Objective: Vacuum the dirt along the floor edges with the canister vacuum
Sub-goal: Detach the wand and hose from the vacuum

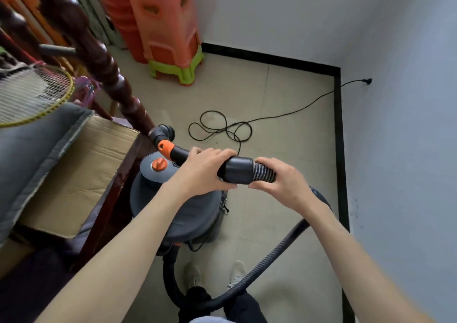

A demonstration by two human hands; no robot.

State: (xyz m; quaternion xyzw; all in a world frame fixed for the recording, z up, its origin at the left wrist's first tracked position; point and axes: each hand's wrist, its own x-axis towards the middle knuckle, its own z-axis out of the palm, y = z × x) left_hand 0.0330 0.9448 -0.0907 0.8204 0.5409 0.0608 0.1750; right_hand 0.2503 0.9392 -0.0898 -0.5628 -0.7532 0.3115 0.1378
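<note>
Hose (pixel 264 173) between both grips, canister (pixel 188 214) below left hand (pixel 202 172)

Bare forearms, no sleeves reaching left hand (pixel 202 172) or right hand (pixel 282 181). Dark trousers (pixel 237 305) below, pale lace-up shoes (pixel 236 274), a strip of light-blue top at the bottom edge.

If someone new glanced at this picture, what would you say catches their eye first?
Two hands at centre: the left hand grips the black hose handle, and the right hand holds the ribbed hose. Below them sits the grey vacuum. Stacked orange stools stand in the far corner.
</note>
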